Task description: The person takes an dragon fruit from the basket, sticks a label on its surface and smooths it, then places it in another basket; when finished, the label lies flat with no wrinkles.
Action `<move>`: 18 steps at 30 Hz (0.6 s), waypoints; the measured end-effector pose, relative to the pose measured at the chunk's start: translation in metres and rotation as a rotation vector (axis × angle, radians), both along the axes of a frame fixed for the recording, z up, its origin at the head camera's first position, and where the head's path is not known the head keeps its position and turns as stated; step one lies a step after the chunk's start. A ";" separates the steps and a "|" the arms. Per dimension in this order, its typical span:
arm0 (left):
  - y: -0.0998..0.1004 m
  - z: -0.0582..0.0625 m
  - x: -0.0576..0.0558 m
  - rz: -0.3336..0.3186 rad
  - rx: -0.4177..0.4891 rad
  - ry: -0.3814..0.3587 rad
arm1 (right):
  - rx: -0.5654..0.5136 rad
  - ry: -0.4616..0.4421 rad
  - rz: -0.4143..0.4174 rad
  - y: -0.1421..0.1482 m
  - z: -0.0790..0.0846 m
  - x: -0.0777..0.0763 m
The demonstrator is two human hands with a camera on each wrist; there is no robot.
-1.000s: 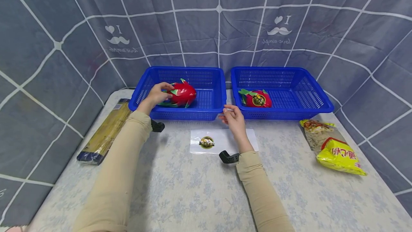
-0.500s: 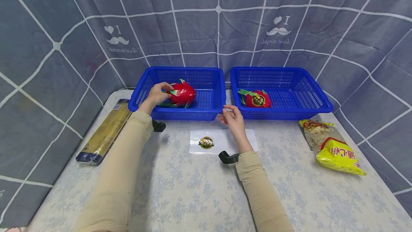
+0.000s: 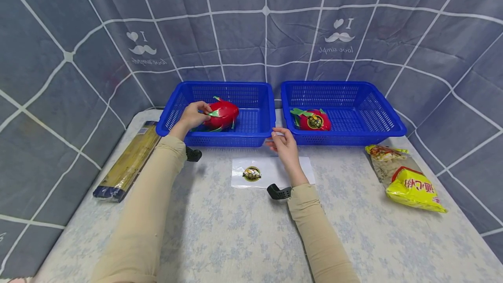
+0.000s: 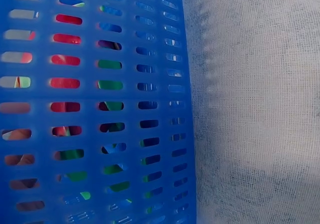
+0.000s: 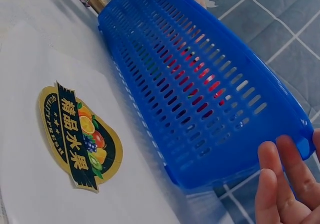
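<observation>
In the head view my left hand (image 3: 193, 115) reaches over the front of the left blue basket (image 3: 255, 134). Its thumb and fingers pinch a green-tipped leaf of a red dragon fruit (image 3: 225, 115) lying inside. My right hand (image 3: 286, 145) holds that basket's front right corner at the rim, and the right wrist view shows its fingertips (image 5: 286, 146) against the corner. Through the slots in the left wrist view, red and green parts of the dragon fruit (image 4: 65, 82) appear behind the basket wall (image 4: 132, 96), while the left hand is mostly hidden there.
A right blue basket (image 3: 353, 139) holds another dragon fruit (image 3: 314, 120) with a round label. Between the forearms lies a white sheet (image 3: 283, 169) with a fruit sticker (image 3: 252, 174). A long noodle pack (image 3: 127, 160) lies left, a yellow food bag (image 3: 414, 189) right.
The dragon fruit in the left basket has rolled, so its leaves now point differently and a pale-tipped leaf lies on top. Both hands stay in nearly the same places.
</observation>
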State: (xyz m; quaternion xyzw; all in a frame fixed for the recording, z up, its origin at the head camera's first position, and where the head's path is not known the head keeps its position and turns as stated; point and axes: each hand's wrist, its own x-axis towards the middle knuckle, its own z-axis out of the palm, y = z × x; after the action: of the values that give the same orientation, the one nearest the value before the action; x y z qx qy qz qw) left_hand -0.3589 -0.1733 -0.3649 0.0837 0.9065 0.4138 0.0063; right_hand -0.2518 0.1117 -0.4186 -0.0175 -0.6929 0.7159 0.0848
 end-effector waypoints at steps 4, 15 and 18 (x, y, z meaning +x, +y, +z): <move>0.000 0.000 0.000 -0.031 -0.028 0.017 | -0.004 0.003 0.003 0.000 0.000 0.000; 0.003 0.004 0.003 -0.079 -0.044 0.031 | -0.018 0.006 0.007 0.000 0.000 0.000; 0.003 0.004 0.005 -0.094 -0.024 0.007 | -0.016 0.003 0.007 0.000 -0.001 0.000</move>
State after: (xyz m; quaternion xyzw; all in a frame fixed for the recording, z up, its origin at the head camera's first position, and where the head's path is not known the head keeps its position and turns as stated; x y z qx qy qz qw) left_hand -0.3544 -0.1702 -0.3607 0.1275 0.9065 0.4017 0.0233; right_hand -0.2520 0.1118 -0.4191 -0.0148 -0.6870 0.7217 0.0834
